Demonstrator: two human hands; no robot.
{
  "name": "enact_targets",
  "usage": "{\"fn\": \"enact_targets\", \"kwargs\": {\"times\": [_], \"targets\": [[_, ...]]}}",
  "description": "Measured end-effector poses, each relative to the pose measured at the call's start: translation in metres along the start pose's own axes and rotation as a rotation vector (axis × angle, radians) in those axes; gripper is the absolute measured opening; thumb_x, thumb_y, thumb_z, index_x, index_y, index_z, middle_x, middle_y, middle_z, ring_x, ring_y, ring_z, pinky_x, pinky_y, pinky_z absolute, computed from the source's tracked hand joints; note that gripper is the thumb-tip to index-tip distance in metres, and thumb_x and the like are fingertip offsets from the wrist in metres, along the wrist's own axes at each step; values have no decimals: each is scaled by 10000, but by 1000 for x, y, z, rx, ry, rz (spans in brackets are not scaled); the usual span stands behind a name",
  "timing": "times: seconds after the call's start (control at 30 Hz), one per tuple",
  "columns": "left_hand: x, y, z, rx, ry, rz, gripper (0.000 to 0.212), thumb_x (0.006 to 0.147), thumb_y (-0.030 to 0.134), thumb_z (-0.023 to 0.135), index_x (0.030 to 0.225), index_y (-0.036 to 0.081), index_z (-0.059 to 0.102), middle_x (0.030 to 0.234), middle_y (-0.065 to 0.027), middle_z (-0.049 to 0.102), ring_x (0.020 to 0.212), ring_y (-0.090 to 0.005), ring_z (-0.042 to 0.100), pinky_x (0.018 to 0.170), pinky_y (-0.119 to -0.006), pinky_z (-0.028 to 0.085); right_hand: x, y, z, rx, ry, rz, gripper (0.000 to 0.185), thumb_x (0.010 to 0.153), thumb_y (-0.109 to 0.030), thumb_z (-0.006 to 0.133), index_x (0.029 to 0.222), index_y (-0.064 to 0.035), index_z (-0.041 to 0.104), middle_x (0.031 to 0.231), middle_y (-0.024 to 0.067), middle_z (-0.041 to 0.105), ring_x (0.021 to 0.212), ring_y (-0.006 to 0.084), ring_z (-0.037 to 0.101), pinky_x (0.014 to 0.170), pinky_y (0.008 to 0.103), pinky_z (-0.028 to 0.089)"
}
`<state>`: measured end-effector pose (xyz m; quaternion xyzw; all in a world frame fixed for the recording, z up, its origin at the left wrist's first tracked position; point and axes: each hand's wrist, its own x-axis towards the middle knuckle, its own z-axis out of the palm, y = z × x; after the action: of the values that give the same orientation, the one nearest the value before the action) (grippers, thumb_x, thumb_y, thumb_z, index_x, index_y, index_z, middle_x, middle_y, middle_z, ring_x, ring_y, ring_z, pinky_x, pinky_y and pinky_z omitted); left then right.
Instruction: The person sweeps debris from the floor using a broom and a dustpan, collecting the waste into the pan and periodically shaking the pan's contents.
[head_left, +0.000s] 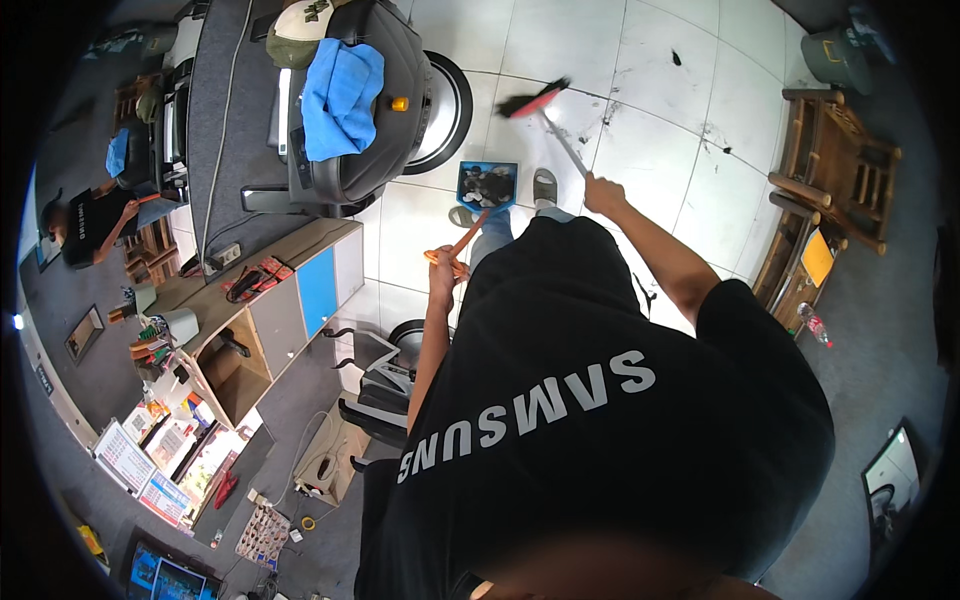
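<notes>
My left hand (444, 268) grips the orange handle (471, 234) of a blue dustpan (460, 187), which rests on the floor by my feet. Dark hair clippings (489, 186) and some pale scraps lie in the pan. With my right hand (604, 195) I hold the grey stick of a broom (534, 101). Its red head with black bristles is out on the tiles, ahead of the dustpan and to its right. Clumps of dark hair (606, 112) are scattered across the white tiles (652, 150) right of the broom head.
A black barber chair (360, 90) with a blue towel (343, 101) and a cap stands at the left on a round base. A cabinet (279, 319) sits beneath a wall mirror (112, 247). Bamboo chairs (840, 165) and a bin (836, 60) line the right side.
</notes>
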<state>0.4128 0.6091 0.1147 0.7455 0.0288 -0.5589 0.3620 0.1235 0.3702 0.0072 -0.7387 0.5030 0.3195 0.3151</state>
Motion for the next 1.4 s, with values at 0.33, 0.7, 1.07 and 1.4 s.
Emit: {"fn": "enact_targets", "kwargs": {"times": [0.33,0.7,1.07,1.4], "targets": [[11,27,8,118,-40,10,441,916,306,405,1254,24,433,727,-91,572,664,-166,579,658,-312,487,-120,68,-43,129,-129,143,286,785,-83,505,1062,-98,574,954,139,671,873,301,664,708,429,533],[23,41,22,165,-105,18,408,922,299,420,1247,53,435,696,-84,573,640,-160,567,656,-305,479,-98,64,14,695,-19,227,410,822,-122,476,1195,45,517,700,162,639,527,233,626,511,348,513],[19,29,11,216,-112,56,425,917,296,414,1262,50,431,694,-83,591,641,-159,581,638,-302,472,-59,34,-26,764,177,150,385,832,-161,434,1180,-41,545,688,159,639,489,237,602,465,370,494],[22,24,2,220,-91,53,457,901,298,436,1258,11,432,717,-86,597,634,-166,591,640,-295,474,-22,32,-19,1074,48,175,346,828,-136,546,1138,14,580,634,108,569,442,157,496,361,322,361]]}}
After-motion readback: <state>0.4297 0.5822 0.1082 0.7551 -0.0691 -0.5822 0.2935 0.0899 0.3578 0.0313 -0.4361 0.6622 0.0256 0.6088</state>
